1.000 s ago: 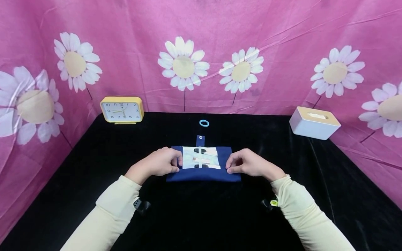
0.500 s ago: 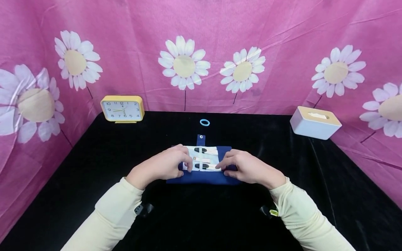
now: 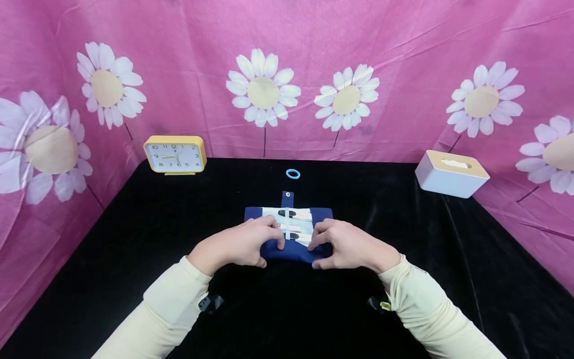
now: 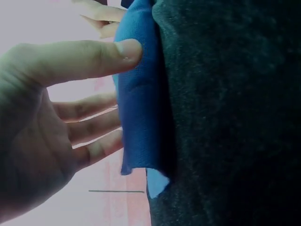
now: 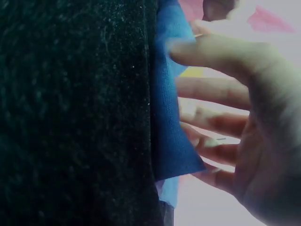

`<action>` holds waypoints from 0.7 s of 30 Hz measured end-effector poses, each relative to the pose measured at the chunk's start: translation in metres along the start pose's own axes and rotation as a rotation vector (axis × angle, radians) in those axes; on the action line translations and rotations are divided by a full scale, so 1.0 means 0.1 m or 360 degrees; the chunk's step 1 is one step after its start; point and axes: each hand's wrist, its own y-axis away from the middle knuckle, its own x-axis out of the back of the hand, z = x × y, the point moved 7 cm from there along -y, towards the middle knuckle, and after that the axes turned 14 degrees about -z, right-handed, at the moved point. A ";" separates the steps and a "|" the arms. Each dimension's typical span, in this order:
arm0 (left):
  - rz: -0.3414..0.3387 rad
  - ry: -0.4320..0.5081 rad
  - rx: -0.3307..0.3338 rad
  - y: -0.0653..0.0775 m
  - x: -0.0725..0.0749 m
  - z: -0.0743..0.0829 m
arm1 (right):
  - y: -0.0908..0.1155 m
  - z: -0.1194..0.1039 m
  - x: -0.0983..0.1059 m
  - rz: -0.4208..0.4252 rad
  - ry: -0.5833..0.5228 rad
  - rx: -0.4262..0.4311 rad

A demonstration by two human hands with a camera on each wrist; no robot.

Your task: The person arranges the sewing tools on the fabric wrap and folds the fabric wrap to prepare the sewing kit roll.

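Note:
A navy cloth case (image 3: 290, 252) lies before me, its pale lining facing up. A white band (image 3: 288, 227) crosses several slim pale items, two of them with black parts (image 3: 293, 213). My left hand (image 3: 246, 243) grips the near folded edge at the left, thumb in front and fingers behind. The left wrist view shows that thumb (image 4: 127, 51) pressed on the blue cloth (image 4: 143, 108). At the right end of the same edge, my right hand (image 3: 349, 244) holds the cloth between thumb and fingers. In the right wrist view the blue edge (image 5: 167, 117) stands up against those fingers.
A snap strap (image 3: 287, 200) sticks out from the far side of the case, with a light-blue ring (image 3: 293, 174) beyond it. A yellow clock (image 3: 175, 155) stands back left, a tissue box (image 3: 452, 173) back right. Black cloth (image 3: 287, 309) covers the table.
Both hands have moved inward along the near edge of the case and slightly toward me. The near blue flap now bends up between them, and the fingers cover part of the lining.

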 end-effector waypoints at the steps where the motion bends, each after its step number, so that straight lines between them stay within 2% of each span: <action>1: -0.0009 -0.0012 0.0008 -0.01 -0.01 0.00 | 0.00 0.00 -0.01 -0.0033 0.0000 -0.0027; 5: 0.0002 -0.0113 0.0010 -0.04 -0.03 0.00 | 0.00 0.00 -0.01 -0.0052 0.0009 -0.0065; 10: 0.0017 -0.0181 0.0067 -0.07 -0.04 -0.05 | 0.01 0.00 0.04 0.0056 -0.0053 0.0051; 15: 0.0058 -0.0242 0.0086 -0.06 -0.02 -0.08 | 0.03 0.04 0.09 0.0098 -0.0176 0.0118; 18: 0.0106 -0.0225 0.0059 -0.02 0.02 -0.08 | 0.04 0.07 0.11 0.0092 -0.0270 0.0101; 21: 0.0161 -0.0199 0.0010 0.03 0.08 -0.05 | 0.06 0.11 0.15 0.0062 -0.0450 0.0048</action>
